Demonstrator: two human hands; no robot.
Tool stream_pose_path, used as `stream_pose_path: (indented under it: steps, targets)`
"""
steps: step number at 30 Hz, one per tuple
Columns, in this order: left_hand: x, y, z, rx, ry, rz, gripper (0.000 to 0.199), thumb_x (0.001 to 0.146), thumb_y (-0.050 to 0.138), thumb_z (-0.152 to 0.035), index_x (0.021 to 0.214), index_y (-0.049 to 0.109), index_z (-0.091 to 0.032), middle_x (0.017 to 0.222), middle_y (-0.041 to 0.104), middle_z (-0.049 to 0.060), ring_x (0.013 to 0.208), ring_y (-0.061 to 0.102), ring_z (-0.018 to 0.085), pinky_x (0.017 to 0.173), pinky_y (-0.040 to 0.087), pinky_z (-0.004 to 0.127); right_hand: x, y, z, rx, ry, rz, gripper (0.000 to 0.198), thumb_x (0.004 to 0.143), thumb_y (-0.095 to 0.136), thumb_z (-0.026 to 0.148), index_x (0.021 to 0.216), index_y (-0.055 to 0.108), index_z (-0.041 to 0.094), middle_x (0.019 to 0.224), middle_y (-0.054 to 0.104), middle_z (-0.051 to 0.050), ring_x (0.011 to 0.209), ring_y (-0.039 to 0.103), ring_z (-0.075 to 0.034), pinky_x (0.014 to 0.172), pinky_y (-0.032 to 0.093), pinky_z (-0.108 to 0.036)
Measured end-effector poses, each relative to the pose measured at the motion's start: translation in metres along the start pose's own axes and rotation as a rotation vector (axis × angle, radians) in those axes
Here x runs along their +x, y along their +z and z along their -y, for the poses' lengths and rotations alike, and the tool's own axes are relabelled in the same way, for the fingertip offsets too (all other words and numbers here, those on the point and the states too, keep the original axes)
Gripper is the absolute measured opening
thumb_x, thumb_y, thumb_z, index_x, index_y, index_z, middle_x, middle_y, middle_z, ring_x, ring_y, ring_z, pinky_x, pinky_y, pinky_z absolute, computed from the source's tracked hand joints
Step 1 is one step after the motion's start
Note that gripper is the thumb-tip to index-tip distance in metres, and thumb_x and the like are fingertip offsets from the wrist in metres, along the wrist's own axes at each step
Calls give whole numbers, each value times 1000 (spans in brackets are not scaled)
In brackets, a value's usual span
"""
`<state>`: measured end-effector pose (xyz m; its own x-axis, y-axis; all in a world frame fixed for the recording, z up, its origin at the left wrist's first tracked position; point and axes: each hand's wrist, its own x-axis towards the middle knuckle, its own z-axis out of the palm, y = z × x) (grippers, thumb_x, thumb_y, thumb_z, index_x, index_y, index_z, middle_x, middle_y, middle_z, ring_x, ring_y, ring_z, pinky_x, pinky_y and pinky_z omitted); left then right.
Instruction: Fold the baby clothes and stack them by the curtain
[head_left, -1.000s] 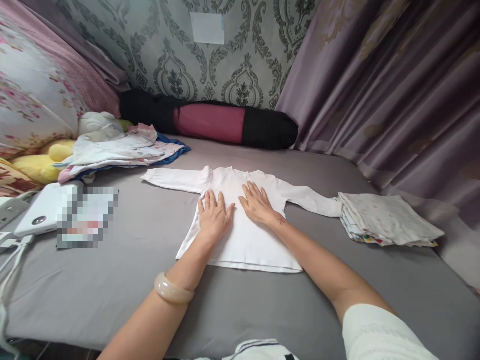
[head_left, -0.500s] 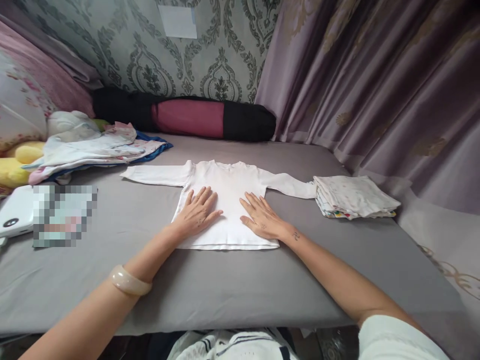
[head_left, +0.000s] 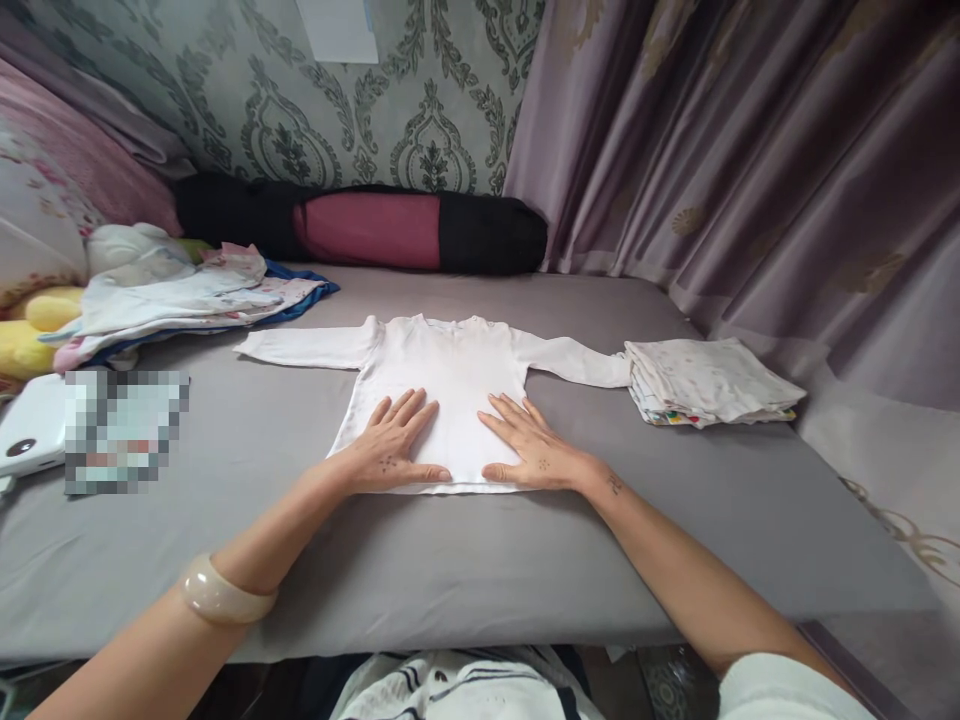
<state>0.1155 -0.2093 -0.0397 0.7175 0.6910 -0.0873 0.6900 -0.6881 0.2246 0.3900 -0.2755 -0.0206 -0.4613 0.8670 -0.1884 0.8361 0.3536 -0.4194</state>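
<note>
A small white long-sleeved shirt (head_left: 450, 370) lies flat, its sleeves stretched out to both sides and its neckline toward the wall. On its lower left part rests my left hand (head_left: 394, 445), palm down with the fingers spread. My right hand (head_left: 532, 445) lies flat on the lower right part, fingers spread as well. Both thumbs point inward along the bottom hem. The right cuff touches a stack of folded clothes (head_left: 712, 380).
Grey cloth (head_left: 450, 580) covers the surface. At the left lie loose clothes (head_left: 187, 295), yellow plush (head_left: 34, 330), a white device (head_left: 34, 425) and a blurred flat item (head_left: 131, 430). A black and maroon roll (head_left: 367, 230) lies along the wall; a purple curtain (head_left: 720, 150) hangs right.
Both hands have slid down the shirt toward its bottom hem, and the thumbs now lie along the hem. The camera view has shifted slightly.
</note>
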Motion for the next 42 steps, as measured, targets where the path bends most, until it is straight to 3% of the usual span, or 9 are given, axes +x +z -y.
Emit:
stream_pose_path:
  steps: [6, 9, 12, 16, 19, 23, 27, 32, 42]
  targets:
    - [14, -26, 2, 9, 7, 53, 98, 66, 54, -83, 142, 46, -22, 149, 41, 17, 137, 37, 36, 108, 33, 47, -1, 1, -1, 36, 0, -20, 90, 84, 45, 75, 154, 23, 23, 162, 3, -8, 149, 0, -26, 120, -2, -46]
    - [31, -39, 6, -13, 3, 64, 67, 77, 53, -72, 123, 61, -24, 123, 60, 12, 112, 57, 30, 92, 45, 40, -2, 1, -1, 58, -6, -28, 87, 85, 45, 73, 154, 24, 23, 162, 3, -7, 149, 0, -24, 121, -3, -44]
    - [56, -41, 6, -49, -9, -20, 43, 88, 46, -54, 106, 66, -20, 101, 65, 10, 94, 63, 25, 85, 48, 36, -4, 0, -1, 86, -7, -40, 83, 87, 45, 70, 153, 26, 23, 162, 4, -5, 149, 1, -23, 121, -4, -42]
    - [92, -26, -6, -115, 85, -162, 33, 90, 47, -40, 108, 64, -18, 112, 64, 13, 103, 62, 25, 91, 48, 37, -8, -4, -3, 135, -15, -66, 73, 89, 50, 61, 150, 36, 23, 161, 13, -6, 149, 7, -22, 121, 0, -42]
    - [116, -10, -17, -140, 180, -207, 33, 91, 45, -34, 114, 60, -17, 124, 60, 14, 114, 58, 25, 98, 45, 38, -10, -5, -11, 192, 0, -168, 52, 92, 50, 47, 139, 53, 25, 155, 34, -5, 145, 25, -20, 121, 15, -40]
    - [138, 8, -27, -134, 207, -248, 41, 95, 39, -39, 125, 54, -15, 135, 54, 15, 128, 48, 25, 106, 40, 40, -11, -6, -35, 178, 196, -552, 40, 94, 44, 34, 128, 61, 21, 142, 52, -7, 133, 45, -18, 112, 34, -33]
    - [143, 18, -34, -56, 100, -256, 47, 98, 32, -41, 133, 50, -16, 145, 47, 13, 136, 39, 29, 111, 34, 45, -15, -10, -64, -7, 518, -790, 43, 94, 41, 32, 129, 59, 15, 133, 57, -14, 126, 49, -23, 108, 36, -36]
    - [141, 24, -36, -12, 98, -278, 47, 99, 30, -39, 134, 51, -17, 146, 47, 12, 137, 38, 29, 112, 33, 46, -23, -10, -77, -190, 834, -798, 42, 94, 47, 37, 128, 59, 18, 142, 48, -14, 124, 46, -30, 102, 36, -43]
    - [142, 25, -38, 0, 92, -318, 43, 98, 34, -36, 131, 54, -17, 144, 50, 12, 137, 39, 29, 112, 34, 45, -30, -11, -76, -251, 1061, -738, 44, 91, 53, 43, 125, 60, 17, 119, 58, -16, 111, 50, -32, 92, 35, -41]
